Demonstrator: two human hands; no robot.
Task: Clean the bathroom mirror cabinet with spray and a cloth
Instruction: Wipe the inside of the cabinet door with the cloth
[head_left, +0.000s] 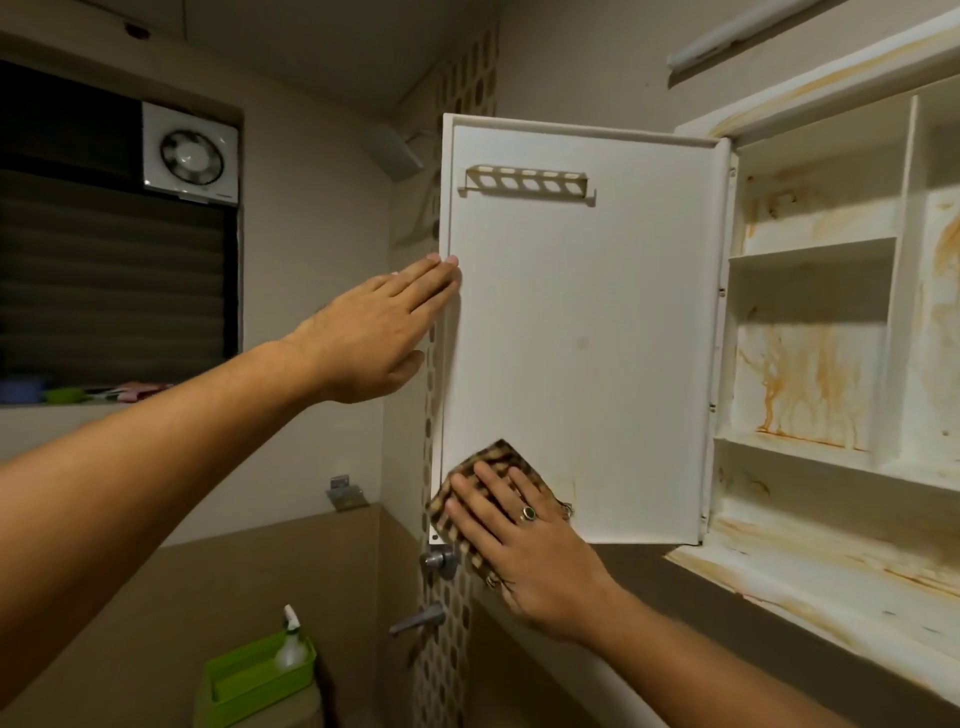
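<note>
Here, right hand (524, 551) pressing cloth (498, 462) on door (582, 338), left hand (374, 332) bracing edge

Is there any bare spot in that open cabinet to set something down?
Yes. The cabinet's middle shelf and the lower shelf, between the hinge side and the upright divider, look bare, though rust-stained. The open door is busy: left hand steadies its edge, right hand presses the cloth.

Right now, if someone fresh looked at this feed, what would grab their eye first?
Probably the open cabinet door in the middle, with the left hand flat against its outer edge and the right hand pressing a checked cloth on its lower corner. Next, the orange rust stains streaking the shelves on the right.
</note>
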